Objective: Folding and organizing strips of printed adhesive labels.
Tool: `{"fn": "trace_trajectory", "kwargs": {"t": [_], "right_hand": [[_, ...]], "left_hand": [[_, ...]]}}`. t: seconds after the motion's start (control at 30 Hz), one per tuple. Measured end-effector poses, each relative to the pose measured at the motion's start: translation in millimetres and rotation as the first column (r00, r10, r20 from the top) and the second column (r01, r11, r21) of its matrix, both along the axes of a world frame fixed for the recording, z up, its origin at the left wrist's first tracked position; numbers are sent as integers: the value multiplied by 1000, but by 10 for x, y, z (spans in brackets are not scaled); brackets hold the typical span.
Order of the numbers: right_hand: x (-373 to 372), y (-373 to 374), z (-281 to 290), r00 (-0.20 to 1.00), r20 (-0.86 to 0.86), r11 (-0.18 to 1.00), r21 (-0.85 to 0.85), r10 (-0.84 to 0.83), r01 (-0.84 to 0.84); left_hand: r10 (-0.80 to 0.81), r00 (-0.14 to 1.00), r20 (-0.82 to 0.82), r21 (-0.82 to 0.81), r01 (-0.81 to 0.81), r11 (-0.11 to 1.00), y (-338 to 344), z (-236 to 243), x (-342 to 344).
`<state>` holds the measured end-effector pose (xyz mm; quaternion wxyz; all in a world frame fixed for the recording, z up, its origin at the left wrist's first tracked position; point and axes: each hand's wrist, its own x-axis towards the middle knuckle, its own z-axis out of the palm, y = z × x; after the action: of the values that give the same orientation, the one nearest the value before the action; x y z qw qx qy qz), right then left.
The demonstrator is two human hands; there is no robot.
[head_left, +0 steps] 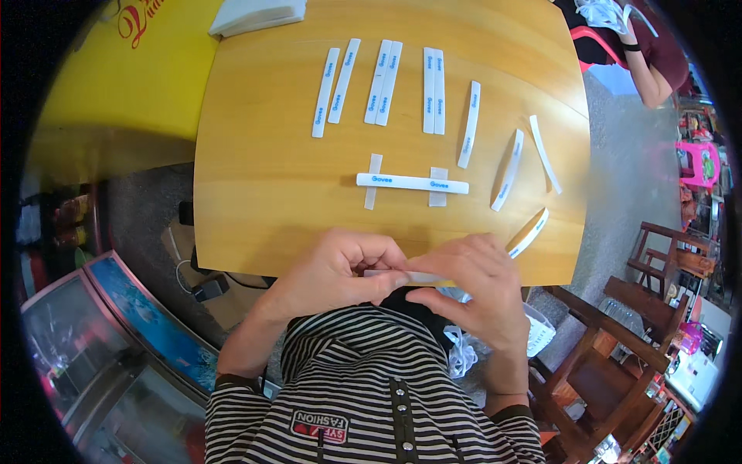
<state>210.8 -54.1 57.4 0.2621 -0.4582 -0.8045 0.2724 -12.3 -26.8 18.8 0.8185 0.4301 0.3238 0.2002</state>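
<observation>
My left hand [352, 271] pinches a thin white strip [423, 277] between thumb and fingers at the near table edge. Around the strip's other end curve the fingers of my right hand [479, 282], its thumb lower down; part of the strip is hidden by the hands. Just beyond them, a white strip with blue print [406, 182] lies crosswise over two short translucent pieces, a narrow one [372, 199] and a wider one [438, 198]. A curved white strip [528, 233] rests close to my right hand.
Several printed white strips [433, 91] lie farther back, some paired. A plain narrow strip [546, 155] is at right. A white stack [259, 15] sits at the far left table edge, near a yellow surface [131, 77]. Wooden chairs [610, 363] stand right; another person's arm [648, 73] shows far right.
</observation>
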Motion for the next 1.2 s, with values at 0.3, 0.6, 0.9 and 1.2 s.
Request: {"fn": "trace_trajectory", "kwargs": {"t": [0.3,0.6,0.9,1.2], "right_hand": [[-113,-4,-234,991,-33,986,100,-131,133],[-188,229,-350,937,-182,954,-91,-299,287],[-204,450,-346,934,-118,941,-49,-338,335],[-246,555,-363,953,-83,957,-42,-290,287]], "left_hand": [[218,967,-135,-104,-232,967,-61,30,41],[671,742,-16,220,-652,726,-190,-195,37],[616,767,-178,334,-542,771,-200,-245,70],[608,768,-200,393,-505,768,-168,-221,88]]}}
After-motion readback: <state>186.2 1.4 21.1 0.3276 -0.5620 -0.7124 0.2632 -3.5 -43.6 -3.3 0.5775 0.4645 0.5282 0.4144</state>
